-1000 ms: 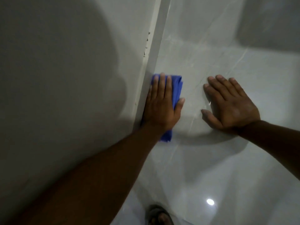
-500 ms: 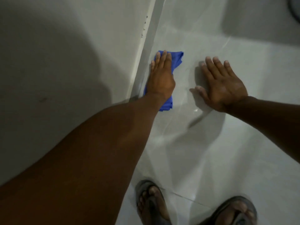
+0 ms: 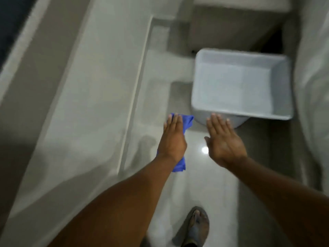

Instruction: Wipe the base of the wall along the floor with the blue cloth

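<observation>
The blue cloth [image 3: 187, 122] hangs from under my left hand [image 3: 173, 138], its ends showing past the fingertips and below the wrist. That hand lies flat over the cloth, away from the wall, above the glossy floor. The pale skirting strip [image 3: 132, 107] at the base of the wall runs diagonally to the left of the hand, a clear gap apart. My right hand [image 3: 222, 139] is spread flat with fingers apart and nothing in it, just right of the left hand. The picture is motion-blurred.
A white rectangular plastic tub [image 3: 240, 86] stands on the floor just beyond my right hand's fingertips. A cabinet or furniture base [image 3: 231, 27] rises behind it. White fabric [image 3: 313, 86] hangs at the right edge. My sandalled foot [image 3: 195, 227] is at the bottom.
The view has swung upward and forward, bringing the tub into sight. My left hand with the cloth has come off the skirting and moved right; my right hand has lifted off the floor.
</observation>
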